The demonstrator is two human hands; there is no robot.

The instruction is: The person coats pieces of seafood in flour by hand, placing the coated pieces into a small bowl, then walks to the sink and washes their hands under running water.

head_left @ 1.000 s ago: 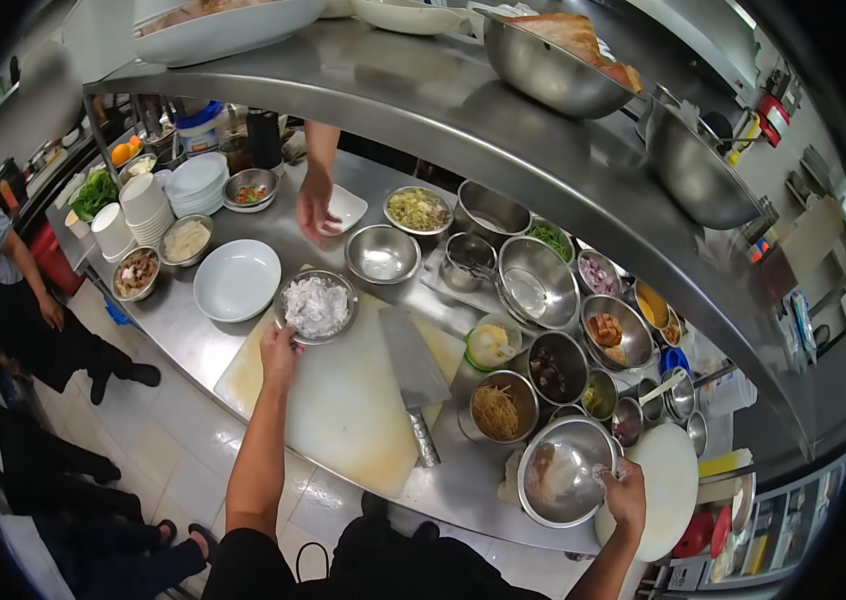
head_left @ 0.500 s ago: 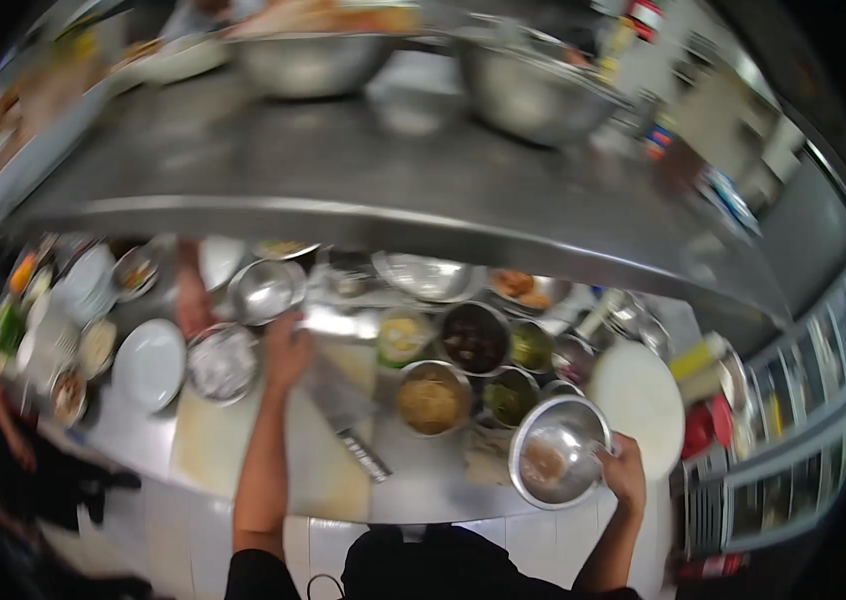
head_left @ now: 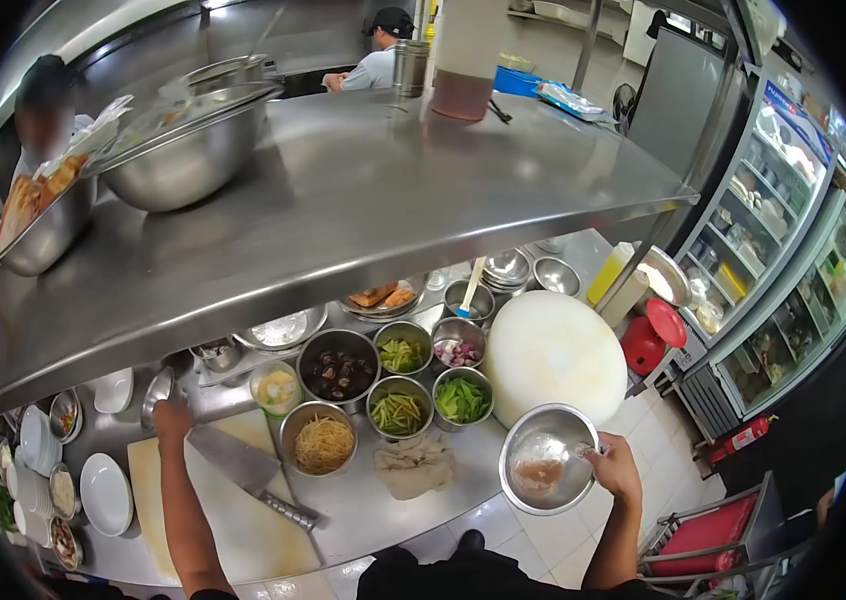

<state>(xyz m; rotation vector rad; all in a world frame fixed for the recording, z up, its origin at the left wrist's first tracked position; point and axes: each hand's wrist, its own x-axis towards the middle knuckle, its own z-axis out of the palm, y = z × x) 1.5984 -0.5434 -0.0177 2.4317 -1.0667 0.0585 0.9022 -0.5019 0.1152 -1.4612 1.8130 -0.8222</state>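
My right hand (head_left: 617,467) grips the rim of a metal mixing bowl (head_left: 551,458), tilted over the counter's front edge. Inside lies a small amount of pinkish-brown stuff with whitish smears. My left hand (head_left: 172,420) reaches forward, its fingers closed at the edge of a small metal bowl (head_left: 156,392) that stands tipped; some fingers are hidden. Under that forearm is a pale cutting board (head_left: 158,500), where a cleaver (head_left: 235,456) lies with its handle toward me. A white oval plate (head_left: 106,494) sits left of the board.
Containers hold noodles (head_left: 324,444), dark mushrooms (head_left: 340,375), cut greens (head_left: 461,400) and chopped onion (head_left: 457,350). A folded cloth (head_left: 414,467) lies before them. A thick round white board (head_left: 557,358) stands right. A steel shelf (head_left: 363,200) overhangs the counter; two people are beyond it.
The view has swung to the right. Another person's hand and the bowl of white stuff near it are gone from the counter. My left hand has moved left; my right still holds the mixing bowl.
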